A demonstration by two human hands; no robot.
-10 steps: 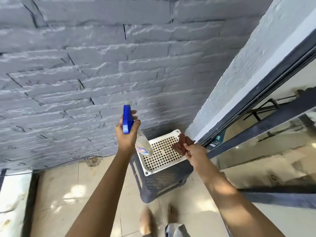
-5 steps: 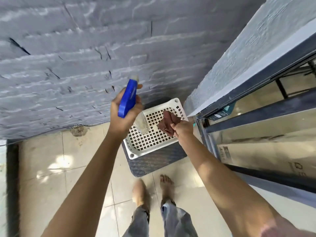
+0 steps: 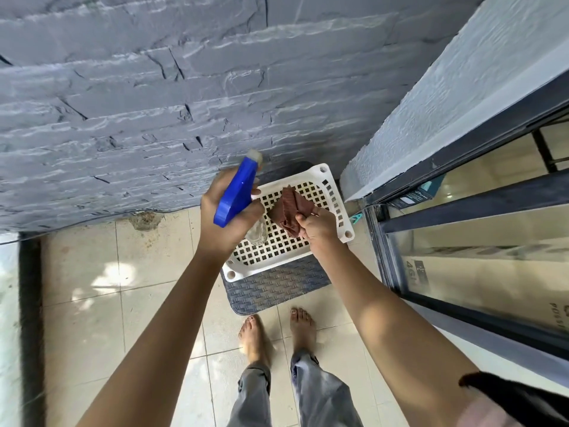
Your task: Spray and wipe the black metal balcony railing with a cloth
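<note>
Both occupied: left hand (image 3: 229,221) gripping blue spray bottle (image 3: 237,192), nozzle toward wall (image 3: 184,103); right hand (image 3: 317,226) pinching brown cloth (image 3: 288,208) just right of bottle; no railing identified.

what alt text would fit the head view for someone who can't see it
A person's left hand grips a blue-headed clear plastic spray bottle and the right hand pinches a crumpled brown cloth, above a white perforated plastic basket beside a grey stone wall.

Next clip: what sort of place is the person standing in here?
Most likely a home balcony or small terrace: a grey stone wall, a sunlit tiled floor, and a dark-framed glass door on the right.
</note>
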